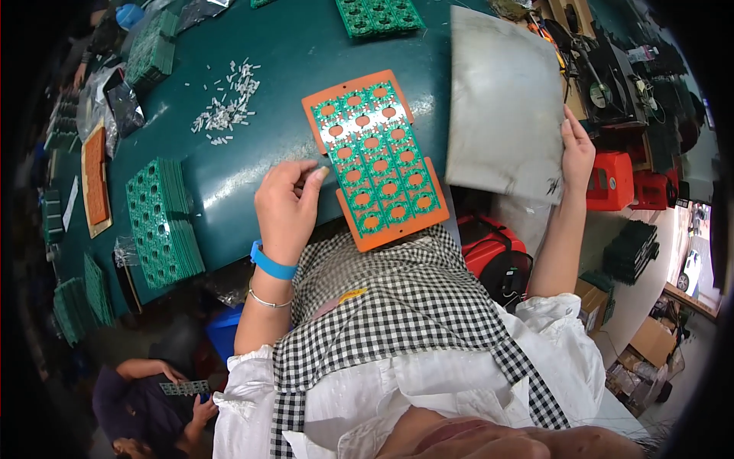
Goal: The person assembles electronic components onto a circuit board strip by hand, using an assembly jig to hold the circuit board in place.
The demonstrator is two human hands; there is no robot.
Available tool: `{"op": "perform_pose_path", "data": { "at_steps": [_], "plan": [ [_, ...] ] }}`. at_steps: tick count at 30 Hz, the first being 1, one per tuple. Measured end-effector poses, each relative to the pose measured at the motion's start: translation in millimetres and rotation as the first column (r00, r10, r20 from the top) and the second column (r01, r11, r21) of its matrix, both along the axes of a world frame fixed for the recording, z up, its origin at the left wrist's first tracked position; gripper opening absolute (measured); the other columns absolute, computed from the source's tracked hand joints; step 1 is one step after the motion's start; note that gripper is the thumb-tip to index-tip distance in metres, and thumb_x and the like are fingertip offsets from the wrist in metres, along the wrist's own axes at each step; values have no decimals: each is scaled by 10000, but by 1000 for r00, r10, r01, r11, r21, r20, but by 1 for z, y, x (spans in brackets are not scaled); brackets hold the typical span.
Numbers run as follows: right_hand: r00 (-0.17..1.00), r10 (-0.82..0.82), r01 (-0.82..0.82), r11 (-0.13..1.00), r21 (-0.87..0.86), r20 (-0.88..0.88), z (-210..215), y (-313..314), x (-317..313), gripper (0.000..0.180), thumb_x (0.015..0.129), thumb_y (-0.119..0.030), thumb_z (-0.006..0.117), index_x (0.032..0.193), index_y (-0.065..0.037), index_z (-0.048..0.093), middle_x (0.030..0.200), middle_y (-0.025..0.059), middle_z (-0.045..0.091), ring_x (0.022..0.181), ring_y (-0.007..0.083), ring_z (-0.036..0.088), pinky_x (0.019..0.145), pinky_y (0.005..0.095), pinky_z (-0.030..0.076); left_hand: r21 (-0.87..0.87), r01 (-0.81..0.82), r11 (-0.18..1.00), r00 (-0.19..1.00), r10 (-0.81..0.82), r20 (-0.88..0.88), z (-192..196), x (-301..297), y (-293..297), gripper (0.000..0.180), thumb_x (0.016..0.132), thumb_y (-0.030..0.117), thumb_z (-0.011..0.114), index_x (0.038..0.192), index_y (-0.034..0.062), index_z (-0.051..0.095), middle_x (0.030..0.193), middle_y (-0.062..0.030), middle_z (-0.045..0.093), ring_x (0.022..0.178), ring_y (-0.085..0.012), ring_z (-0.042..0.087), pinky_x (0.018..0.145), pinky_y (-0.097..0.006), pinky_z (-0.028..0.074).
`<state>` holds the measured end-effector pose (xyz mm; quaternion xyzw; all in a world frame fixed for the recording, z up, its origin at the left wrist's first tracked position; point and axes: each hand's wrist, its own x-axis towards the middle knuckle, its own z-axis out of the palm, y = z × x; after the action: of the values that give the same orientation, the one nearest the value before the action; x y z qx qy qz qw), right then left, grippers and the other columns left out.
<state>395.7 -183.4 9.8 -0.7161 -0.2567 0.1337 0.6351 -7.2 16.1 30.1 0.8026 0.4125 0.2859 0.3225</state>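
A green panel of circuit boards (374,143) with round cut-outs lies in an orange fixture plate (373,240) at the table's near edge, before me. Beside the panel's left edge is my left hand (287,200), its fingers curled and the thumb pressed toward the forefinger. Whatever the pinch may hold is too small to make out. My right hand (577,151) grips the right edge of a flat grey metal sheet (503,103). That sheet lies to the right of the fixture plate, apart from the panel.
Small white parts (229,105) lie scattered on the green table (287,46). Stacked green panels (162,222) stand left, with another orange plate (95,177) beyond. A red container (609,180) is at right. Another person (145,398) sits lower left, holding a board.
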Motion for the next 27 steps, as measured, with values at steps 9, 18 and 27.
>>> {"op": "perform_pose_path", "data": {
  "at_steps": [9,18,27],
  "plan": [
    [928,-126,255,901,-351,350,-2,11,47,325,893,-162,616,1202,-62,623,1113,103,652,1008,207,597,917,310,433,126,78,989,989,-61,-133,-9,5,-7,114,753,163,732,746,72,664,730,-45,620,773,-247,524,719,-374,401],
    [647,535,-347,841,-414,544,17,71,-176,149,754,-86,676,885,-31,631,900,100,566,873,296,540,807,393,431,54,134,989,983,-126,-131,-6,4,-1,94,786,104,719,784,22,674,734,-44,639,725,-182,563,658,-293,445],
    [887,460,-460,866,-198,-51,48,93,-147,256,870,-111,611,1071,48,610,745,3,595,702,56,525,646,223,450,-439,210,874,936,-50,349,32,39,35,134,856,109,662,829,-22,657,723,28,614,657,-24,509,597,-192,429]
  ]
}}
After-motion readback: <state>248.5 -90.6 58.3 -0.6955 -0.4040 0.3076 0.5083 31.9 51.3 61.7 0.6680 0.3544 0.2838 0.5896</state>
